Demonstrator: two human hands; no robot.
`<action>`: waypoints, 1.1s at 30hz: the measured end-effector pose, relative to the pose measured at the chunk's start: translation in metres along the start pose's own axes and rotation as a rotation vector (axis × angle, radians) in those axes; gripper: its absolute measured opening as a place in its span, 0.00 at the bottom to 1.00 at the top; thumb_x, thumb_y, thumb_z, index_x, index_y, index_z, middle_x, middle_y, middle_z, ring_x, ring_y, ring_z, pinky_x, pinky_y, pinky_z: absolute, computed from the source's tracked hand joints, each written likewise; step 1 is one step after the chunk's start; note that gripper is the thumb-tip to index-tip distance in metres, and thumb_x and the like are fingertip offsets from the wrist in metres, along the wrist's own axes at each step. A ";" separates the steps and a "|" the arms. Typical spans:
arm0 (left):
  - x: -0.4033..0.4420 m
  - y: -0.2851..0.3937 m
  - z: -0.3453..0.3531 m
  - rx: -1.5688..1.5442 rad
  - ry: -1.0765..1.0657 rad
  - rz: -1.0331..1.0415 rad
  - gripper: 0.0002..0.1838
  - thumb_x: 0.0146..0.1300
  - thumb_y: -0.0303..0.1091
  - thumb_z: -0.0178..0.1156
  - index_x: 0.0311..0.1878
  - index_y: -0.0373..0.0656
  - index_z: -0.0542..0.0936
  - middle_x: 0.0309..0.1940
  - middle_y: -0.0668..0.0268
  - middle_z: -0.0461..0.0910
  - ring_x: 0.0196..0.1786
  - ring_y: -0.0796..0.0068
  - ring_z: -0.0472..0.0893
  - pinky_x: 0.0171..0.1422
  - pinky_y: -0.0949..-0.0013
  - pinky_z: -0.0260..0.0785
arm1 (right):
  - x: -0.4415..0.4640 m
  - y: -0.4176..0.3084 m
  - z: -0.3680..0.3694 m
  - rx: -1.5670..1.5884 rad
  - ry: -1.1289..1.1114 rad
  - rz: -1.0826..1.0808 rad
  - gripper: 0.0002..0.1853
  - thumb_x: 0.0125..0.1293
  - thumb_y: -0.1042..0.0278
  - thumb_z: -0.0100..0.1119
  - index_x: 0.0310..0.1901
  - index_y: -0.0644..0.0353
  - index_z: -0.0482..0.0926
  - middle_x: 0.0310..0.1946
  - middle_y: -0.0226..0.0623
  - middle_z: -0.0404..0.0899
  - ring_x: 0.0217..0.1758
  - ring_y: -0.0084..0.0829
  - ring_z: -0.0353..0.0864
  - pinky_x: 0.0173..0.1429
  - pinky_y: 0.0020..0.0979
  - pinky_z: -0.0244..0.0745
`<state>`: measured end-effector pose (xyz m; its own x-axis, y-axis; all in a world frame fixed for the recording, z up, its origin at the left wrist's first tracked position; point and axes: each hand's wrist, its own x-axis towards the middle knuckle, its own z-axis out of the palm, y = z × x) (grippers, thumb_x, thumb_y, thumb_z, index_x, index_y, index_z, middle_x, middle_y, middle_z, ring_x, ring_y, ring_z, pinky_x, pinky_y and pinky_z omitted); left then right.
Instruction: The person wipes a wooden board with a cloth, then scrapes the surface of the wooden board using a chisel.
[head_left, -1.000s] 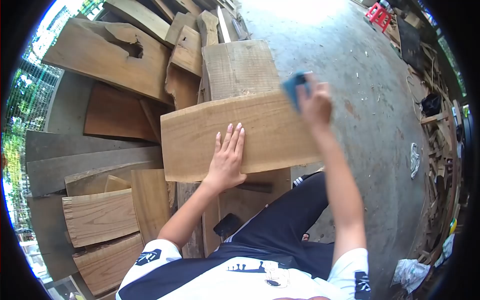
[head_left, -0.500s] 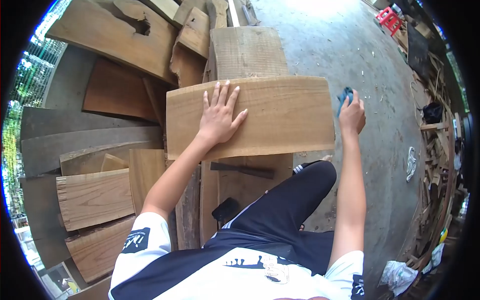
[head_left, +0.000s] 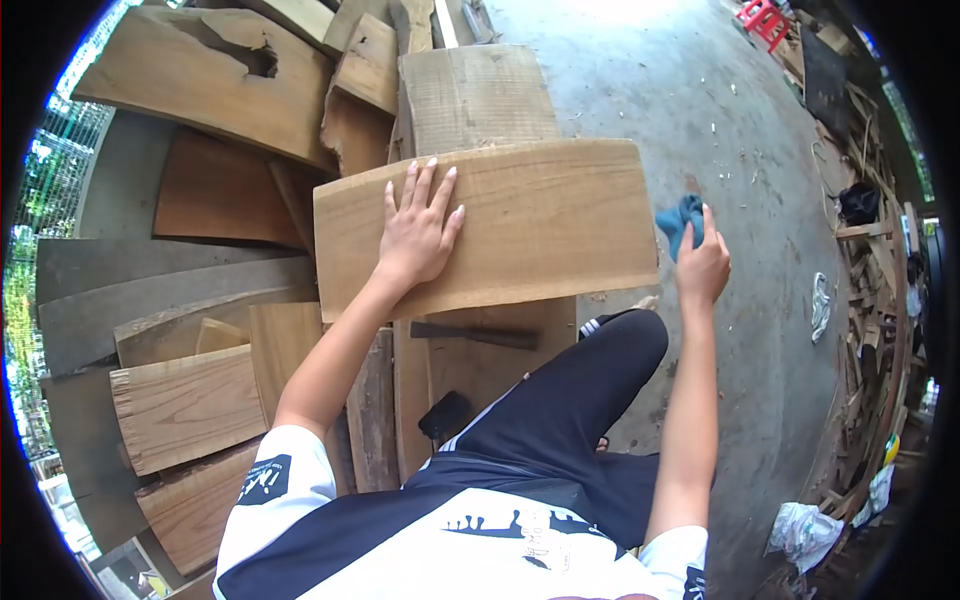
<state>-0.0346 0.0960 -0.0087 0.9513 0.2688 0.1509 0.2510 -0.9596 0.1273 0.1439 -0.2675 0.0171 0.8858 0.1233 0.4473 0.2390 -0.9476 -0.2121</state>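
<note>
A wide wooden board (head_left: 540, 225) lies crosswise in front of me, over other wood. My left hand (head_left: 417, 235) rests flat on its left part, fingers spread toward the far edge. Just beyond the board's right end, my right hand (head_left: 704, 262) grips a crumpled blue cloth (head_left: 683, 222) between thumb and fingers. The cloth hangs above the concrete floor, apart from the board. Below the near edge of the board, a dark flat bar (head_left: 473, 336) lies on another piece of wood, with a black object (head_left: 445, 414) close to my leg.
Planks and slabs (head_left: 190, 400) are piled along the left. A large slab with a hole (head_left: 205, 85) lies at the far left. On the right are the concrete floor (head_left: 760, 330), scrap wood (head_left: 862, 385), a red stool (head_left: 764, 22) and a white plastic bag (head_left: 804, 530).
My right hand has moved slightly nearer to me, and more of the blue cloth shows. My left hand stays flat on the board. The whole view has shifted a little.
</note>
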 end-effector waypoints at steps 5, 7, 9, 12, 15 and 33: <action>-0.002 -0.002 0.002 -0.006 -0.051 -0.007 0.33 0.80 0.52 0.43 0.82 0.49 0.58 0.83 0.53 0.51 0.86 0.52 0.46 0.86 0.36 0.35 | -0.081 -0.165 0.000 0.379 -0.247 -0.396 0.29 0.67 0.65 0.63 0.70 0.51 0.76 0.30 0.48 0.80 0.34 0.47 0.87 0.40 0.49 0.82; -0.002 -0.005 0.003 0.008 -0.037 0.023 0.33 0.80 0.51 0.42 0.83 0.49 0.57 0.83 0.54 0.51 0.86 0.51 0.46 0.85 0.36 0.35 | -0.117 -0.179 0.005 0.452 -0.273 -0.435 0.30 0.65 0.68 0.64 0.70 0.49 0.76 0.29 0.44 0.80 0.31 0.44 0.86 0.37 0.46 0.83; -0.004 -0.004 0.001 0.002 -0.050 0.022 0.32 0.81 0.51 0.42 0.82 0.49 0.58 0.83 0.54 0.51 0.86 0.51 0.46 0.85 0.36 0.35 | -0.108 -0.147 0.007 0.404 -0.230 -0.408 0.30 0.66 0.69 0.64 0.70 0.47 0.76 0.28 0.42 0.79 0.31 0.44 0.85 0.36 0.46 0.82; -0.002 0.000 0.000 -0.014 -0.033 -0.002 0.32 0.81 0.50 0.42 0.82 0.48 0.59 0.84 0.53 0.51 0.86 0.52 0.45 0.86 0.37 0.34 | -0.067 -0.039 0.025 0.284 -0.049 -0.220 0.28 0.68 0.67 0.64 0.71 0.50 0.76 0.32 0.46 0.83 0.35 0.49 0.84 0.40 0.48 0.79; -0.001 -0.003 -0.002 -0.015 -0.031 0.010 0.31 0.80 0.50 0.42 0.81 0.49 0.61 0.83 0.54 0.53 0.86 0.50 0.49 0.84 0.35 0.38 | -0.030 0.024 0.008 0.090 -0.129 0.141 0.24 0.69 0.61 0.65 0.66 0.52 0.80 0.42 0.52 0.86 0.45 0.54 0.87 0.48 0.51 0.81; 0.048 0.108 0.011 -0.506 0.315 0.066 0.24 0.64 0.38 0.65 0.60 0.40 0.71 0.57 0.46 0.69 0.63 0.44 0.70 0.69 0.49 0.64 | -0.006 -0.151 0.077 0.724 -0.040 -0.204 0.18 0.69 0.75 0.51 0.56 0.59 0.85 0.58 0.49 0.83 0.64 0.48 0.80 0.72 0.43 0.71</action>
<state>0.0401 0.0047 0.0011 0.8438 0.2955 0.4480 0.0027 -0.8371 0.5470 0.1331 -0.1029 -0.0210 0.8066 0.2991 0.5099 0.5892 -0.4760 -0.6528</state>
